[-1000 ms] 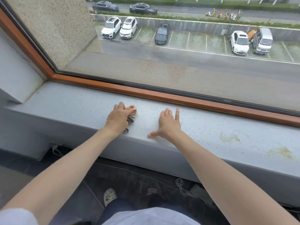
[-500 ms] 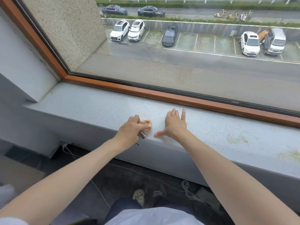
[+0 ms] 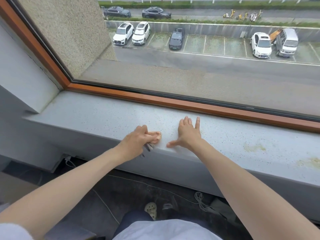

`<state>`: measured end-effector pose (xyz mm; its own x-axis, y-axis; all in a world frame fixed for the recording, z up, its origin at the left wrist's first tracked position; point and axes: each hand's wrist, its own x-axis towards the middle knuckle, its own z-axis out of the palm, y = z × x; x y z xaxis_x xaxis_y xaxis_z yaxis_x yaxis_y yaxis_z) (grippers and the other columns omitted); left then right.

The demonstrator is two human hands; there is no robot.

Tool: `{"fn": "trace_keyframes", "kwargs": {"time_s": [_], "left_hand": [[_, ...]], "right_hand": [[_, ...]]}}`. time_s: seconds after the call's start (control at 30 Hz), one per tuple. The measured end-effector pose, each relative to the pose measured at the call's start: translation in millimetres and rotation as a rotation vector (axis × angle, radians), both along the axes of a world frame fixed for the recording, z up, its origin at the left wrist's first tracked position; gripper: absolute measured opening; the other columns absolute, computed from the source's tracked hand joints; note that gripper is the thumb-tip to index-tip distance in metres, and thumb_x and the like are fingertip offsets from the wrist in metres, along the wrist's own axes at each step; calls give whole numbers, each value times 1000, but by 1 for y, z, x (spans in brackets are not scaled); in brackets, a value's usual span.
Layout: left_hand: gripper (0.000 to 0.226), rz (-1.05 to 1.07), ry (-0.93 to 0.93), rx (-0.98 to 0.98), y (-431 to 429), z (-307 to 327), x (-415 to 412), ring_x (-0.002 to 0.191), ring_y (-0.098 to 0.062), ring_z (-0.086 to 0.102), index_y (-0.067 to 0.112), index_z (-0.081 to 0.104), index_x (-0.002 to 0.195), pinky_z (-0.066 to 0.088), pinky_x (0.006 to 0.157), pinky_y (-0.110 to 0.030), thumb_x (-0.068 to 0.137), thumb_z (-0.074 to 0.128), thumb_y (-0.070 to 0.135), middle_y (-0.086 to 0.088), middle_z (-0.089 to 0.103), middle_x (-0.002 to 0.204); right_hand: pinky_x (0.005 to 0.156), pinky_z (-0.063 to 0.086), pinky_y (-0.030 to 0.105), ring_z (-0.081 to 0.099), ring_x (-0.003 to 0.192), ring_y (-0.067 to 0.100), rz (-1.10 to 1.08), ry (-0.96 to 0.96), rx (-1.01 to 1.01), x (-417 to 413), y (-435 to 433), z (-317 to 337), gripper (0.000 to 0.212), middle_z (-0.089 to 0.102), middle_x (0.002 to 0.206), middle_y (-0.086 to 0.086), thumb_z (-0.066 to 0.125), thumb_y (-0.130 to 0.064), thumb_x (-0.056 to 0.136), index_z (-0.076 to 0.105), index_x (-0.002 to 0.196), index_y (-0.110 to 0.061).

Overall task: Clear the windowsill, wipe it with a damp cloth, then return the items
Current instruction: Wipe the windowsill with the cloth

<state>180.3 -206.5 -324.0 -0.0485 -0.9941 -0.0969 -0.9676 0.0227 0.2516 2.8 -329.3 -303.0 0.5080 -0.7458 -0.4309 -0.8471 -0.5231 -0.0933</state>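
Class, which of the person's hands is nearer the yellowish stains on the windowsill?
Right. The right hand lies flat just left of the stains; the left hand, gripping the cloth, is farther left.

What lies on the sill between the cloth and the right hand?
Nothing: the head view shows only bare speckled sill between the cloth and the right hand, which rests flat.

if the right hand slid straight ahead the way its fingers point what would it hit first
The right hand lies flat on the windowsill, fingers pointing at the window. Only bare sill shows ahead of them, so it would likely meet the wooden window frame first.
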Motion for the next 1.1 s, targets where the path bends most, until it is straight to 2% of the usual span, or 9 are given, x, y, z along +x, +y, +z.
{"fn": "trace_keyframes", "kwargs": {"time_s": [0.17,0.37,0.5,0.57,0.73,0.8,0.9,0.97,1.1], "left_hand": [[62,382,-29,-115,-22,9,-15,95,-18,39,22,49,133,36,64,-25,80,47,-9,-4,34,100],[72,-19,0,-124,13,-8,-41,76,-14,39,18,64,117,32,54,-20,56,63,-20,-2,40,84],[71,181,-8,-149,5,-4,-3,79,-22,45,20,67,115,48,53,-29,60,59,-24,-7,44,85],[64,297,1,-143,2,-1,-21,87,-24,45,19,64,120,46,59,-30,70,54,-19,-8,44,91],[73,-70,-12,-123,6,-3,-53,73,-21,52,19,66,110,46,46,-22,46,70,-16,-7,48,83],[72,-10,-85,-95,-8,4,-33,78,-21,51,21,62,117,45,50,-22,55,66,-15,-8,47,89],[66,298,-109,-53,-28,9,-6,98,-22,43,22,43,137,49,69,-28,78,47,-10,-9,40,108],[59,341,-129,-30,-37,16,-4,96,-18,39,14,38,137,46,68,-26,82,46,-6,-8,38,113],[70,-60,-128,71,-20,16,-3,95,-16,36,15,26,144,38,63,-22,81,45,-8,-6,34,120]], "right_hand": [[111,-17,53,-2,148,28,5,5,-1,-3,0,-1,127,3,158,21,67,-71,66,6,149,4],[114,-14,53,-3,148,27,-3,-14,2,-6,-10,-4,127,1,158,21,66,-70,67,4,149,3],[113,-15,53,-4,148,28,-10,-41,18,-9,-14,-3,128,0,158,21,68,-69,66,4,149,3],[112,-15,52,-3,148,28,-11,-35,14,-10,-14,-4,128,0,158,21,68,-69,66,4,149,3],[113,-15,52,-4,148,28,-25,-42,18,-22,-24,-3,128,-1,158,22,69,-68,66,4,149,4],[113,-15,52,-4,147,28,-26,-46,29,-22,-25,-2,128,-1,158,21,69,-68,66,3,149,3],[113,-15,52,-4,147,28,-23,-53,33,-12,-19,-9,127,-1,158,21,69,-67,66,4,149,3],[113,-15,52,-5,147,29,-22,-50,34,1,-21,-6,127,-1,158,22,69,-67,66,4,149,3],[114,-14,51,-5,147,29,-26,-49,29,24,-25,-4,127,-2,158,22,69,-67,67,3,149,3]]}}
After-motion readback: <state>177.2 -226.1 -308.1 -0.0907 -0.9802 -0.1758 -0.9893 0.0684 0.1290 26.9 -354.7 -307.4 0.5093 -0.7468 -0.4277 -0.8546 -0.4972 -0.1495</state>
